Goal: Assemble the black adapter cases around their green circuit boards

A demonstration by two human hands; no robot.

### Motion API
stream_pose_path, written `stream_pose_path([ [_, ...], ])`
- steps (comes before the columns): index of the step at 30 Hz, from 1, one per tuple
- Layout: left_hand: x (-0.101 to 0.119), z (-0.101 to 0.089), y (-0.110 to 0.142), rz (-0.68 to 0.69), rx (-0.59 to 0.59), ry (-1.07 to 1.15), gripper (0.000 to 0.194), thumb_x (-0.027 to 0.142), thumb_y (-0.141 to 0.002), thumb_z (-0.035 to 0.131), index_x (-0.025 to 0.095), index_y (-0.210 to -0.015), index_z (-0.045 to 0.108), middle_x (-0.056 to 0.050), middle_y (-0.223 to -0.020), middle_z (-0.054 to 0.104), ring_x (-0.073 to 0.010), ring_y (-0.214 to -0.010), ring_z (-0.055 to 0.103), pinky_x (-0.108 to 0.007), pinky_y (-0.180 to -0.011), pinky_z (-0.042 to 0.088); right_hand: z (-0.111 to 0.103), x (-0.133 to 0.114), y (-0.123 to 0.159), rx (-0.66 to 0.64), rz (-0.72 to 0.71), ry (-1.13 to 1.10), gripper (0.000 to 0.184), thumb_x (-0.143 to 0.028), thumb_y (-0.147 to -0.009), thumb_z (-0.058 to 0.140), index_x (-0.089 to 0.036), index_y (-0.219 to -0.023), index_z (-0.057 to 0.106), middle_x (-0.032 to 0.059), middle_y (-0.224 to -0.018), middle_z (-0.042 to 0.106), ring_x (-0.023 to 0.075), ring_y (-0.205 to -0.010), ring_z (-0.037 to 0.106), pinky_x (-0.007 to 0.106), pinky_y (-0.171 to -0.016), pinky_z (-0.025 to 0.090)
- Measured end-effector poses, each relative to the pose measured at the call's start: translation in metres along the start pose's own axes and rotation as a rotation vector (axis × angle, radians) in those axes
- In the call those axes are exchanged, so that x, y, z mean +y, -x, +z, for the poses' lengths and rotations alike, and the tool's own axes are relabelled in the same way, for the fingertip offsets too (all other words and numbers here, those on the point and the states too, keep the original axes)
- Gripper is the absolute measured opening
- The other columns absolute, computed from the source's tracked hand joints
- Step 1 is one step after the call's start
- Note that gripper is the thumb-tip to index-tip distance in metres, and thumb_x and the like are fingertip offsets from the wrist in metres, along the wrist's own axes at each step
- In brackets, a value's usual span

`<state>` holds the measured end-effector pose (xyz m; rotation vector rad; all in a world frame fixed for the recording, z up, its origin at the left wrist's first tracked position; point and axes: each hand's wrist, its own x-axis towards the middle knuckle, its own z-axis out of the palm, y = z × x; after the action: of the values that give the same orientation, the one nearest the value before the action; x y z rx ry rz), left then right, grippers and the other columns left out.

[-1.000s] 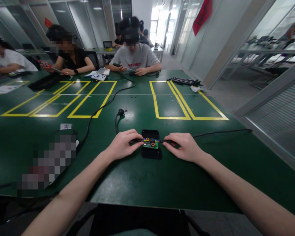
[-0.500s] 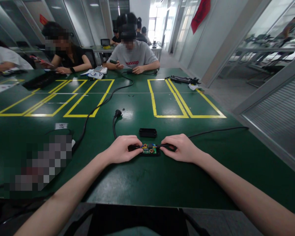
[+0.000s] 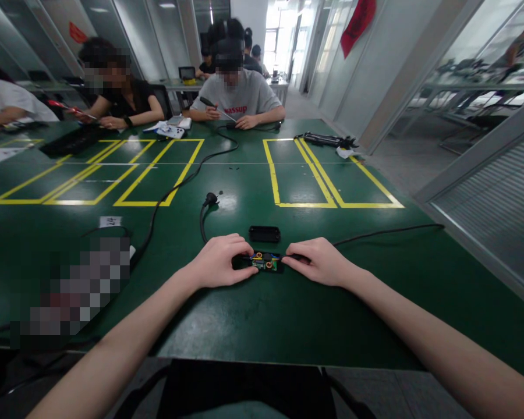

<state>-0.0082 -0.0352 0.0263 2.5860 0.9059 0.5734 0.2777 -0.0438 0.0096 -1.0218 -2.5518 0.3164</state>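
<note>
A small green circuit board with copper-ringed coils and blue and yellow wires lies in a black plastic case half on the table. My left hand grips the left end of this case, thumb on the near side and fingers on the far side. At the opposite end, my right hand pinches the black cable where it meets the case. Just beyond the board lies a matching black case cover, hollow side up. A black power plug on a cord rests farther off, left of the cover.
The green table carries yellow tape outlines. A blurred-out object and a long black cord lie to the left. Across the table a person holds a screwdriver. A black folded stand lies at the far right.
My right hand's fingers have shifted at the cable and lie closer together. The left thumb has slid slightly right along the case's near side. The wires look lower, nearer the board.
</note>
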Motion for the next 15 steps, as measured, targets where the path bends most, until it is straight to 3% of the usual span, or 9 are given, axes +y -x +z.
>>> stream_pose_path([
  [5, -0.0045, -0.0043, 0.0013, -0.038, 0.008, 0.086, 0.011, 0.016, -0.082, 0.06, 0.017, -0.09, 0.067, -0.001, -0.081, 0.065, -0.0129, -0.069, 0.058, -0.024, -0.065, 0.045, -0.0011, -0.0012, 0.0005, -0.014, 0.012, -0.003, 0.031, -0.039, -0.104, 0.053, -0.02, -0.084, 0.067, 0.002, -0.068, 0.069, 0.0146, -0.057, 0.063, 0.025, -0.057, 0.039],
  [8, -0.0054, -0.0062, 0.001, -0.059, 0.001, 0.118, 0.008, 0.017, -0.082, 0.059, 0.017, -0.083, 0.067, 0.0, -0.076, 0.061, -0.0113, -0.064, 0.055, -0.022, -0.061, 0.043, -0.0018, -0.0058, 0.0017, 0.032, -0.017, -0.037, 0.022, -0.041, -0.096, 0.064, -0.02, -0.1, 0.067, 0.004, -0.082, 0.075, 0.0167, -0.065, 0.068, 0.026, -0.06, 0.045],
  [10, -0.0053, -0.0069, 0.0005, -0.062, 0.002, 0.145, 0.008, 0.017, -0.082, 0.059, 0.017, -0.081, 0.067, 0.0, -0.074, 0.061, -0.0109, -0.062, 0.054, -0.021, -0.059, 0.042, -0.0012, -0.0079, 0.0021, 0.055, -0.047, -0.051, 0.029, -0.043, -0.091, 0.072, -0.02, -0.107, 0.066, 0.0056, -0.09, 0.077, 0.0185, -0.07, 0.071, 0.027, -0.063, 0.049],
  [15, -0.0073, -0.005, 0.0009, -0.041, 0.022, 0.149, 0.011, 0.019, -0.084, 0.059, 0.016, -0.081, 0.069, -0.002, -0.077, 0.065, -0.012, -0.065, 0.058, -0.022, -0.061, 0.045, 0.0021, -0.0033, 0.001, 0.085, -0.118, -0.032, 0.02, -0.039, -0.095, 0.07, -0.019, -0.1, 0.065, 0.0064, -0.09, 0.075, 0.0191, -0.075, 0.072, 0.027, -0.063, 0.049],
])
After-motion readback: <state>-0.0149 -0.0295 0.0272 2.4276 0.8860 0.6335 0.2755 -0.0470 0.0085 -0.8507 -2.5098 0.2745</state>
